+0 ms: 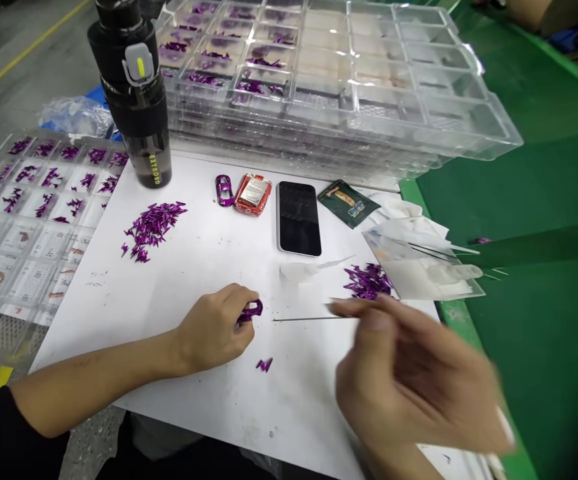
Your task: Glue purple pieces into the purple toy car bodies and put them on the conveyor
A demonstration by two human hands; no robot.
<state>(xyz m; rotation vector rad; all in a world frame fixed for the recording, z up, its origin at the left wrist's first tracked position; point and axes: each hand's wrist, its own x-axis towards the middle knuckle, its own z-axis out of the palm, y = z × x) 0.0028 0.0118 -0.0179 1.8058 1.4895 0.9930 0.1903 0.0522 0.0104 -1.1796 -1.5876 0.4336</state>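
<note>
My left hand (221, 327) is closed around a shiny purple toy car body (252, 311), most of it hidden by the fingers. Blurred by motion, my right hand (409, 373) pinches a thin metal rod (313, 319) that points left toward the car body; its tip is apart from it. Just below lie a few purple zigzag pieces (265, 365). One heap of small pointed purple pieces (153, 225) is on the left of the white tabletop (209, 267). Another purple heap (369, 281) sits beyond my right hand, partly covered by it.
Stacked clear compartment trays (329, 100) stand at the back, and another tray (43, 220) lies left. A black bottle (139, 107), purple toy car (223, 190), red packet (253, 194), phone (299, 219), green sachet (349, 203) and plastic bag with swabs (419, 260) line the far side.
</note>
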